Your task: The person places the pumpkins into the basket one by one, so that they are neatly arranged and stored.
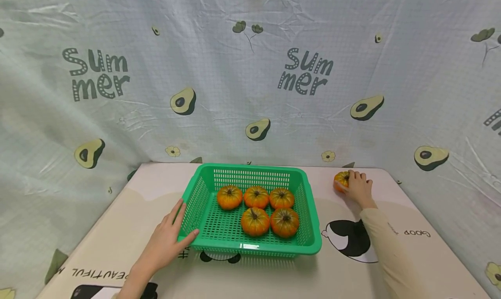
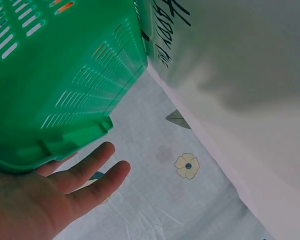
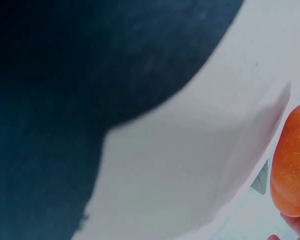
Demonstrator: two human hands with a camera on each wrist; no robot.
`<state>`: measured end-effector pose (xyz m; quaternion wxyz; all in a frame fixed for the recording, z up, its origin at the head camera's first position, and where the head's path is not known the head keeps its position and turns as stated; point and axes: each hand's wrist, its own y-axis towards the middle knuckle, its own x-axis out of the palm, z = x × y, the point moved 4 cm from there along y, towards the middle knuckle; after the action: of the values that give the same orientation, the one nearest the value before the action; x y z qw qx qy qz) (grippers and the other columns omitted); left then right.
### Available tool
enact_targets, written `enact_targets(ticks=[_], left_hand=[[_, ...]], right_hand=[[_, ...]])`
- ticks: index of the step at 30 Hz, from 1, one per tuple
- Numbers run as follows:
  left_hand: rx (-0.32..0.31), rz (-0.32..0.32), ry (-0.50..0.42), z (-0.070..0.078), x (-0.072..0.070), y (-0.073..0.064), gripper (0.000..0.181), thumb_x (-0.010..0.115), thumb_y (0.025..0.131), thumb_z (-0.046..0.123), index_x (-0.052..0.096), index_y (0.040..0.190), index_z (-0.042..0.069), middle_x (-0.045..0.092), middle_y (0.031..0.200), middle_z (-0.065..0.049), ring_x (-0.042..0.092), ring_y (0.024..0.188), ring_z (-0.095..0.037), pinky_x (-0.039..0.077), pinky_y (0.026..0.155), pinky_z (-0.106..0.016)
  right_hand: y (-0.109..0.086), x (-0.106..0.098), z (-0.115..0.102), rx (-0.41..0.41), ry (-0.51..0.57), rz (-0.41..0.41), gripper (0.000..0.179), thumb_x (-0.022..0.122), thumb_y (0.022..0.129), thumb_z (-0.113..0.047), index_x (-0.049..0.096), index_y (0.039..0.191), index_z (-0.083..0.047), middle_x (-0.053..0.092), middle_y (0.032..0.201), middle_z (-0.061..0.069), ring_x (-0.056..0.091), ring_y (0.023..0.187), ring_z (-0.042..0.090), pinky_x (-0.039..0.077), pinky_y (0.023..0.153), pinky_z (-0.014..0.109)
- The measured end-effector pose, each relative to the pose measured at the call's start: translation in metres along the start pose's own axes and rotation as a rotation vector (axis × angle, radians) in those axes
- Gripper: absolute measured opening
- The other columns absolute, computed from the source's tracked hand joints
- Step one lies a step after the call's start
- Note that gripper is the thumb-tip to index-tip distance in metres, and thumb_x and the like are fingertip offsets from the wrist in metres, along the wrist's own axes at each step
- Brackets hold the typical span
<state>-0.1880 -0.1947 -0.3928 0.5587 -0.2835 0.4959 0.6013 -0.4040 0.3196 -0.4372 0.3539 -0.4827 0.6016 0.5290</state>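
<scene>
A green plastic basket (image 1: 313,229) with slotted walls stands mid-table and holds several small orange pumpkins (image 1: 255,222). My left hand (image 1: 164,242) rests at the basket's left rim, fingers spread and fairly straight. The left wrist view shows that hand (image 2: 55,200) beside the basket wall (image 2: 65,90). At the table's back right, my right hand (image 1: 359,189) grips another small pumpkin (image 1: 341,181), thumb on its near side and fingers over the top. In the right wrist view this pumpkin (image 3: 292,160) appears at the right edge, with fingertips (image 3: 295,222) under it.
The pale table (image 1: 129,220) bears printed words and cartoon shapes. Behind it hangs a light curtain (image 1: 219,73) with avocado prints, close to the table's back edge. A dark printed patch (image 1: 348,238) lies between the basket and my right forearm.
</scene>
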Motion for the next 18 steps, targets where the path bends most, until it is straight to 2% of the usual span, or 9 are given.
enact_targets(ticks=[7, 13, 18], left_hand=[[-0.003, -0.005, -0.005, 0.0, 0.0, 0.0, 0.077, 0.051, 0.086, 0.045, 0.023, 0.14, -0.002, 0.016, 0.148, -0.018, 0.037, 0.121, -0.043, 0.038, 0.086, -0.059], [0.002, 0.004, -0.007, 0.0, 0.0, 0.001, 0.077, 0.051, 0.086, 0.046, 0.023, 0.14, -0.002, 0.017, 0.148, -0.018, 0.037, 0.121, -0.043, 0.038, 0.086, -0.06], [0.005, 0.003, 0.003, 0.0, 0.0, 0.001, 0.077, 0.051, 0.086, 0.045, 0.023, 0.14, -0.002, 0.018, 0.147, -0.019, 0.038, 0.121, -0.043, 0.038, 0.085, -0.059]], right_hand=[[-0.001, -0.01, -0.003, -0.113, -0.072, 0.061, 0.067, 0.055, 0.083, -0.044, 0.04, 0.119, 0.01, 0.047, 0.11, 0.032, 0.039, 0.102, 0.045, 0.031, 0.08, 0.058], [-0.004, -0.018, -0.009, -0.187, -0.08, 0.124, 0.064, 0.06, 0.08, -0.042, 0.043, 0.117, 0.007, 0.05, 0.107, 0.028, 0.042, 0.1, 0.043, 0.031, 0.077, 0.055], [-0.01, -0.018, -0.014, -0.222, -0.092, 0.119, 0.066, 0.06, 0.079, -0.044, 0.043, 0.119, 0.005, 0.051, 0.107, 0.028, 0.043, 0.099, 0.042, 0.032, 0.077, 0.055]])
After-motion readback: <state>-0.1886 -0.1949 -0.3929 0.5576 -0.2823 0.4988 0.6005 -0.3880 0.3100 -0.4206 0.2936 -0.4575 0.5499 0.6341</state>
